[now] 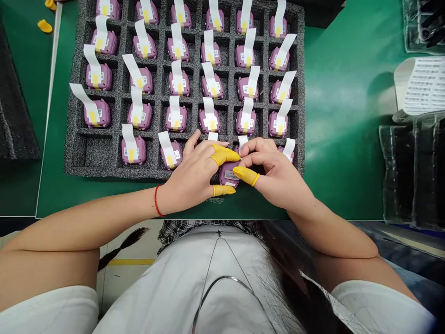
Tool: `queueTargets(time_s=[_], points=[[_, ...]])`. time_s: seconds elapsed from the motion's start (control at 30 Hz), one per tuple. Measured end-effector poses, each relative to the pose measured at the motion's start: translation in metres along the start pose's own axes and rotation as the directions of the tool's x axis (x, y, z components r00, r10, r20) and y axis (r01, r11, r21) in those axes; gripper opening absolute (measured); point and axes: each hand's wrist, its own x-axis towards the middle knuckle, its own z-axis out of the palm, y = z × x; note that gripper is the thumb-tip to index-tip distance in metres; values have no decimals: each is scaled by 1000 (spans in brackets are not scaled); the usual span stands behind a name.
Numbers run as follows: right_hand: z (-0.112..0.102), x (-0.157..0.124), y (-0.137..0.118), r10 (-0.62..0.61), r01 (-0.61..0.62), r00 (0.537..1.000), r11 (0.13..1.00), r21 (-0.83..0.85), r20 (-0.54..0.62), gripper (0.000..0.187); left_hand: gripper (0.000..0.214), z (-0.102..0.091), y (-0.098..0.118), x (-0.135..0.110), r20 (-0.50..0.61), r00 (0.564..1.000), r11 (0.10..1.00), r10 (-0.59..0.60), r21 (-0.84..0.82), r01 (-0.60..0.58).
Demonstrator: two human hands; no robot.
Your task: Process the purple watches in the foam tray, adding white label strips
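Both hands are at a small purple watch body point(227, 175) with a barcode label, held over the front edge of a dark foam tray point(93, 171). My left hand point(194, 169), with yellow finger cots, grips it between the fingers at its top edge and the thumb at its bottom edge. My right hand point(274, 174) closes on its right side, the cot-covered thumb over the label. The right fingertips partly hide the upper right corner. Similar purple watch bodies point(134, 150) sit in the tray's compartments, each with a white strip and a yellow tab.
The tray's front left compartment point(93, 150) holds no watch body. On the green table point(340, 139), a roll of printed labels point(422, 88) lies at right, near clear plastic trays point(399, 176). A loose yellow finger cot point(45, 26) lies at upper left, with dark foam point(15, 111) below.
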Motion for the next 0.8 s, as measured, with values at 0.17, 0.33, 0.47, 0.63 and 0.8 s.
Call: queueTargets(time_s=[0.17,0.33,0.47,0.63,0.8], points=[[1,0,0,-14,14,1000,1000,-26,-1,11,46,0,0,0,3,1000,1000,-12,-10,12],[1,0,0,-14,14,1000,1000,-25,-5,12,46,1,-1,-1,-1,1000,1000,-9,-7,9],[1,-1,-1,-18,18,1000,999,-32,-7,12,45,2,-2,-1,-14,1000,1000,10,0,-10],[2,-1,-1,-24,23,1000,999,-44,-20,12,44,2,-2,-1,-15,1000,1000,14,6,-14],[1,-2,-1,-29,27,999,998,-51,-22,12,43,3,-2,-1,-16,1000,1000,11,-2,-11]])
